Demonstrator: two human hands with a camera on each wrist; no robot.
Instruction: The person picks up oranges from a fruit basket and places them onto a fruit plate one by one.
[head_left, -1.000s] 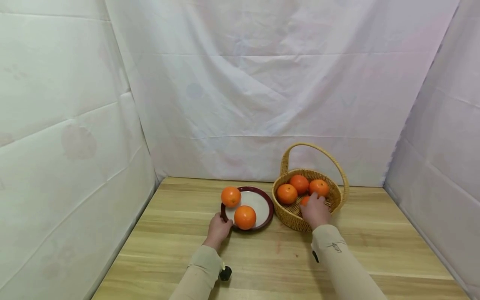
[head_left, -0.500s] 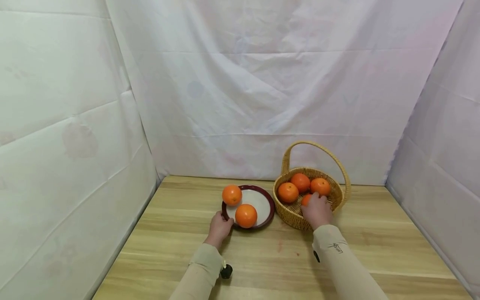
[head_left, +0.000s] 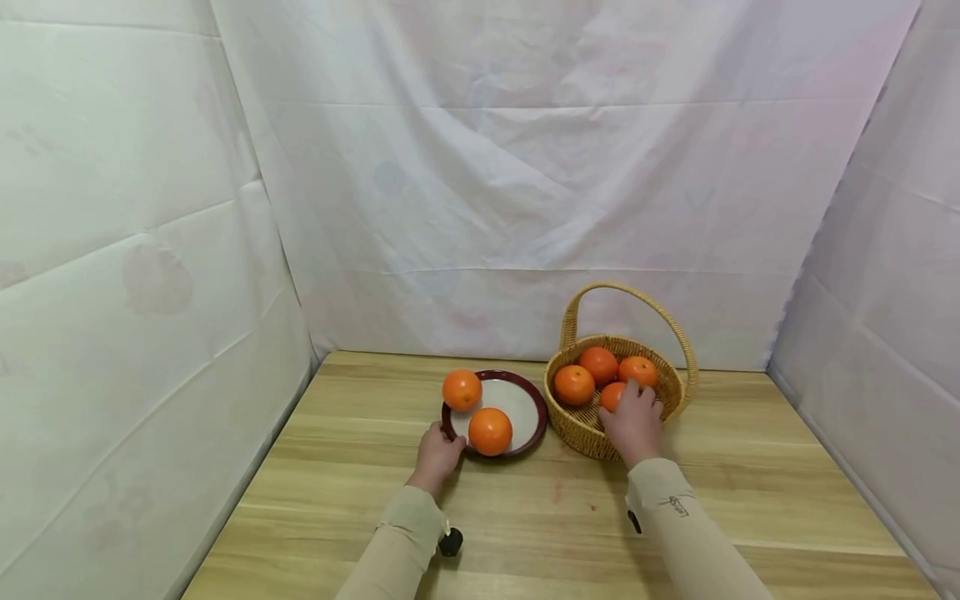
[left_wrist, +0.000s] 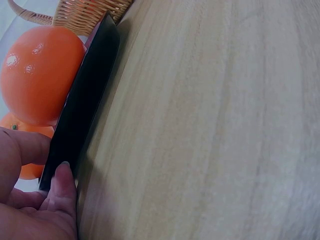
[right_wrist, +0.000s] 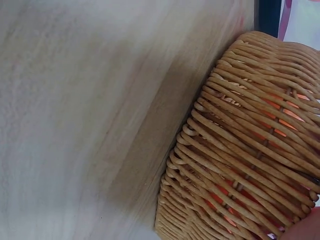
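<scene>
In the head view my left hand [head_left: 437,457] holds the near left rim of a white plate [head_left: 517,408] with a dark red edge. Two oranges lie on the plate, a rear one [head_left: 462,390] and a front one [head_left: 491,431]. The left wrist view shows thumb and finger pinching the dark plate rim [left_wrist: 82,105]. My right hand [head_left: 634,423] reaches into a wicker basket [head_left: 588,440], its fingers spread beside an orange [head_left: 612,395] that it partly covers. Whether they still touch it is hard to see. In the right wrist view the basket wall [right_wrist: 240,150] hides most of this hand.
Three other oranges sit in the basket: left [head_left: 574,385], back [head_left: 598,365] and right [head_left: 638,372]. An arched handle [head_left: 626,288] rises over it. The basket stands right beside the plate on a wooden table [head_left: 525,533], with white cloth [head_left: 487,208] hanging behind and at both sides.
My right hand has drawn back slightly and loosened, so more of the orange beneath it shows. The left hand and the plate keep their place.
</scene>
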